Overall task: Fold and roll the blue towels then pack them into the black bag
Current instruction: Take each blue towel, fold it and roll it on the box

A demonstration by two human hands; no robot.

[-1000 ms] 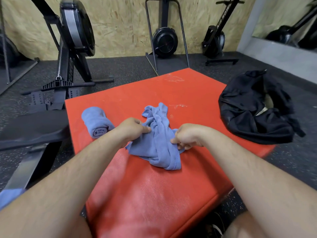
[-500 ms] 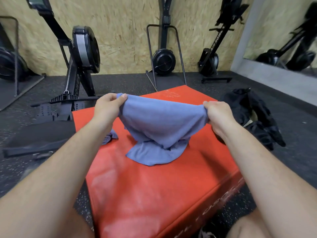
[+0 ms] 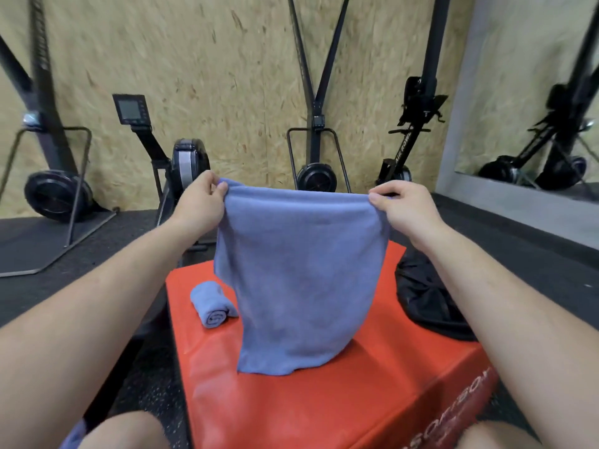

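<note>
Towel of soft blue cloth (image 3: 301, 280) hangs spread over the red padded box (image 3: 291, 413); my left hand (image 3: 199, 205) pinches one top corner, my right hand (image 3: 405, 207) the other. I see a rolled blue towel (image 3: 212, 304) on the box at left, a black fabric bag (image 3: 428, 306) at right.

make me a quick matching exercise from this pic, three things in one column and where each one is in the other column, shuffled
Things
1. unrolled blue towel
2. rolled blue towel
3. black bag

Places
A. lying on the red box, near its left edge
B. slumped at the right side of the red box
C. held up in the air, top corners pinched by the left hand and right hand

Pairs: 1-C, 2-A, 3-B
</note>
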